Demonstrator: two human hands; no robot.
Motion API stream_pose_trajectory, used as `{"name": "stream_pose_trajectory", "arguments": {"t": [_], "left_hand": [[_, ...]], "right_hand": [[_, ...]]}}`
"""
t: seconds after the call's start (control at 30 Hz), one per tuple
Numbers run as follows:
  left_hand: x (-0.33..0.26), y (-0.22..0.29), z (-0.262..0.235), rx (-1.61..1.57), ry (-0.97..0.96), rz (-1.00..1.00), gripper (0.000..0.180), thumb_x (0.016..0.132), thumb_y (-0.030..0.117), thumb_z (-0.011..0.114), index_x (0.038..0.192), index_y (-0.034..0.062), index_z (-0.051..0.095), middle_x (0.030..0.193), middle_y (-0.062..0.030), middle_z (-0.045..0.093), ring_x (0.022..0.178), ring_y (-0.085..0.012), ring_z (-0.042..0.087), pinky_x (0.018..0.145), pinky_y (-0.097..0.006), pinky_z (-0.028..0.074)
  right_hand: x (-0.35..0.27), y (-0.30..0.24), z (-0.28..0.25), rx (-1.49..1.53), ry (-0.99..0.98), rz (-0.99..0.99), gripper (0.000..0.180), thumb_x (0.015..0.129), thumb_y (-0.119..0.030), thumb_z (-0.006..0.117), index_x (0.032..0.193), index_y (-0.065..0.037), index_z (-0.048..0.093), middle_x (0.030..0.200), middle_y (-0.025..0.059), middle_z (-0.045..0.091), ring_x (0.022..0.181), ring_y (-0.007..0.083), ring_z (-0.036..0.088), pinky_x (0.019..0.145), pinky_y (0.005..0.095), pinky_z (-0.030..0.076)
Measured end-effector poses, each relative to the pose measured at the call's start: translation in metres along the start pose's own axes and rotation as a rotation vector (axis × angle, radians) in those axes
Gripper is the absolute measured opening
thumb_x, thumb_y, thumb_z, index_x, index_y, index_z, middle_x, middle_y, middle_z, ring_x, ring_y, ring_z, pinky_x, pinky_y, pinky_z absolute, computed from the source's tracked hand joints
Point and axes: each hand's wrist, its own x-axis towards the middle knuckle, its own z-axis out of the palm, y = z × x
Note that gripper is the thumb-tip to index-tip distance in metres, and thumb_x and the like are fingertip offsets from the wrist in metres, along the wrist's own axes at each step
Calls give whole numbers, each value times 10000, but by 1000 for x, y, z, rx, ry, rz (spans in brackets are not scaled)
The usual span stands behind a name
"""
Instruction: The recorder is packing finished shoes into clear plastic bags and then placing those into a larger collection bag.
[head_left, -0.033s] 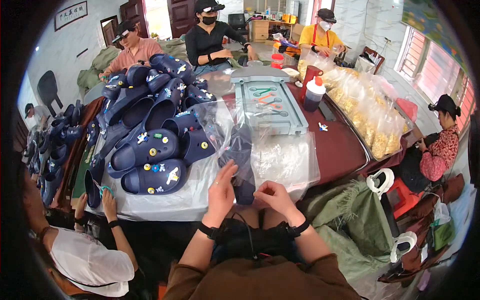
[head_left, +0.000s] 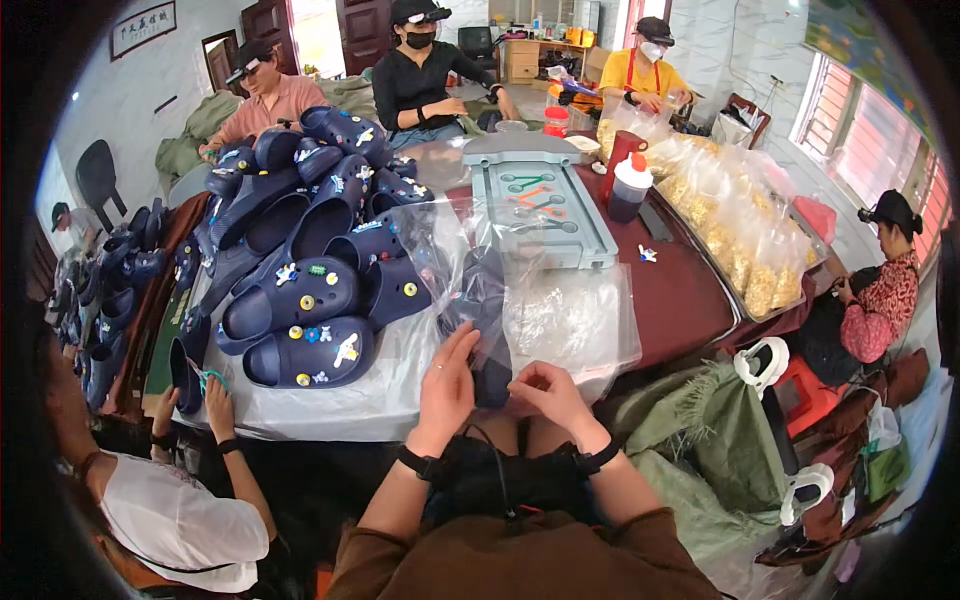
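My left hand (head_left: 446,388) and my right hand (head_left: 548,392) hold a dark blue clog (head_left: 487,310) that sits inside a clear plastic bag (head_left: 455,240) at the table's near edge. The left hand grips the bag and shoe from the left, the right pinches the lower end by the heel. A pile of dark blue clogs (head_left: 300,250) with small coloured charms lies just left of my hands. A flat stack of clear bags (head_left: 570,315) lies to the right.
A grey tray (head_left: 600,225) with scissors stands behind the bags, a dark bottle (head_left: 630,190) beside it. Bagged yellow goods (head_left: 730,240) line the right edge. A person at lower left handles a clog (head_left: 185,375); others sit around the table. Green sacks (head_left: 700,420) lie at right.
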Motion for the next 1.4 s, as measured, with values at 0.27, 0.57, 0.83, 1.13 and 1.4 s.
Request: {"name": "stream_pose_trajectory", "arguments": {"t": [0.27, 0.57, 0.83, 1.13, 1.4], "left_hand": [[-58, 16, 2, 227, 239, 27, 558, 730, 60, 843, 1190, 40, 529, 1237, -200, 524, 1120, -401, 524, 955, -492, 433], [-44, 22, 14, 153, 5, -164, 506, 784, 249, 845, 1146, -15, 610, 1081, -178, 629, 989, -404, 585, 883, -457, 480], [-49, -3, 25, 66, -52, -170, 441, 794, 216, 828, 1095, -34, 624, 1026, -207, 641, 910, -416, 618, 778, -453, 505], [-16, -4, 8, -95, 53, -123, 307, 792, 45, 799, 1017, -17, 599, 1074, -186, 649, 957, -385, 634, 822, -397, 509], [-39, -5, 10, -97, 190, -4, 329, 799, -47, 724, 1081, -16, 557, 1147, -196, 603, 1031, -357, 598, 902, -397, 481]], "right_hand": [[-6, -2, 4, 25, 113, -81, 589, 893, -207, 796, 1382, -46, 510, 1205, 90, 612, 893, 156, 687, 717, 279, 572], [-1, -10, 6, 68, 135, -36, 486, 942, -162, 725, 1366, -2, 551, 1136, 61, 640, 852, 113, 655, 709, 251, 535], [13, -13, -3, 108, 128, -21, 250, 966, -239, 703, 1040, -2, 673, 853, 22, 675, 743, 70, 628, 602, 219, 466], [-18, -1, -23, -12, 73, 6, 192, 1011, -213, 620, 939, -35, 623, 761, -22, 564, 661, 76, 514, 607, 248, 421], [-66, -40, -40, 142, 92, -59, 156, 998, -133, 516, 871, -64, 573, 748, -8, 580, 665, 79, 500, 620, 247, 405]]}}
